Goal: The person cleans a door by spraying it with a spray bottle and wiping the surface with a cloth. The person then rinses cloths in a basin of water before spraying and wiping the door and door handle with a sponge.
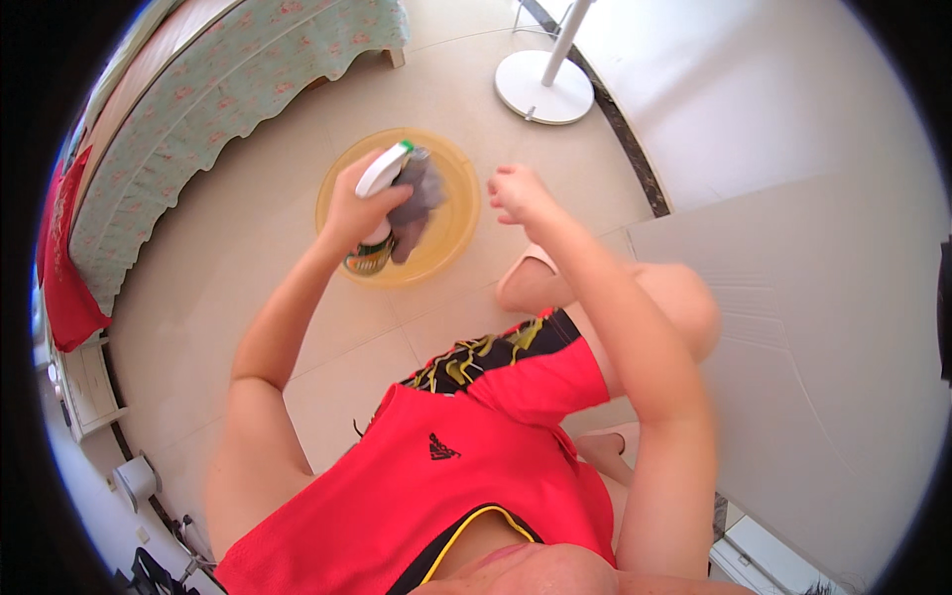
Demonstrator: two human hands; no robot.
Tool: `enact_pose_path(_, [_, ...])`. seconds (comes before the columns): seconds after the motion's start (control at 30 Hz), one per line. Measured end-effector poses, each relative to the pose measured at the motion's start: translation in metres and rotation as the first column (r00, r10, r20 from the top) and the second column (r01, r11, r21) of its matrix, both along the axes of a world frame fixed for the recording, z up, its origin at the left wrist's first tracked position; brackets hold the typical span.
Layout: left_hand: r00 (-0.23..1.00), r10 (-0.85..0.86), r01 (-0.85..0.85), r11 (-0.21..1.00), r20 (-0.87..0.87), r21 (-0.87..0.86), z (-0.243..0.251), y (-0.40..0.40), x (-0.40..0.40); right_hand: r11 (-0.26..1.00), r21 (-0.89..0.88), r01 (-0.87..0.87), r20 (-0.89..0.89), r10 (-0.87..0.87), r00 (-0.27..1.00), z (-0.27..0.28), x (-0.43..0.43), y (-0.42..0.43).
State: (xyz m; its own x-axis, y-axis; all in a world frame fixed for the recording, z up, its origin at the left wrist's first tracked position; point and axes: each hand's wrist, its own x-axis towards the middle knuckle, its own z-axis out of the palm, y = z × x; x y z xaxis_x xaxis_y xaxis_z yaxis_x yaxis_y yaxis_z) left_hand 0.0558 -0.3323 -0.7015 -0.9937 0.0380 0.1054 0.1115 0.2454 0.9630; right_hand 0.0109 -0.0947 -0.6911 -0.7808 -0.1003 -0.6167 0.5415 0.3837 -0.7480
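My left hand [362, 202] grips a white trigger spray bottle [381, 172] by its neck, with the green nozzle pointing away and a dark label low on the body. The bottle is over the left side of a yellow plastic basin [465, 216] on the floor. Just right of the bottle, over the basin, is a blurred dark grey cloth-like item [419, 195]; whether it lies in the basin or hangs from my hand I cannot tell. Past the basin's right rim, my right hand [516, 195] is raised with curled fingers; nothing shows in it, but blur hides whether it is closed.
The round white base of a stand [545, 87] stands beyond the basin. A bed with a floral skirt [245, 82] runs along the left, with red cloth [71, 268] hanging at its end. To the right is a large pale panel [788, 320]. My slippered foot [529, 282] is near the basin.
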Motion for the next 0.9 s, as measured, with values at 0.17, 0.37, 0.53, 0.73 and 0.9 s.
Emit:
enact_pose_path(0.17, [0.968,0.207,-0.205,0.978,0.138,-0.03,-0.047,-0.018,0.022,0.999,-0.013,-0.048,-0.057,0.048,0.997,-0.122,-0.018,-0.055])
enact_pose_path(0.37, [0.92,0.384,-0.361,0.907,0.076,-0.217,-0.098,-0.05,0.044,0.865,-0.4,0.304,0.438,-0.111,0.892,-0.192,0.014,-0.101])
enact_pose_path(0.53, [0.862,0.435,-0.401,0.899,0.26,-0.174,-0.097,-0.044,0.048,0.759,-0.583,0.29,0.42,-0.025,0.907,-0.221,0.016,-0.088])
enact_pose_path(0.73, [0.851,0.416,-0.426,0.904,0.32,-0.04,-0.081,-0.026,0.049,0.751,-0.43,0.5,0.548,-0.223,0.806,-0.203,0.013,-0.126])
enact_pose_path(0.9, [0.831,0.419,-0.475,0.877,0.364,0.076,-0.074,-0.011,0.045,0.883,-0.182,0.433,0.291,-0.372,0.881,-0.243,0.009,-0.113])
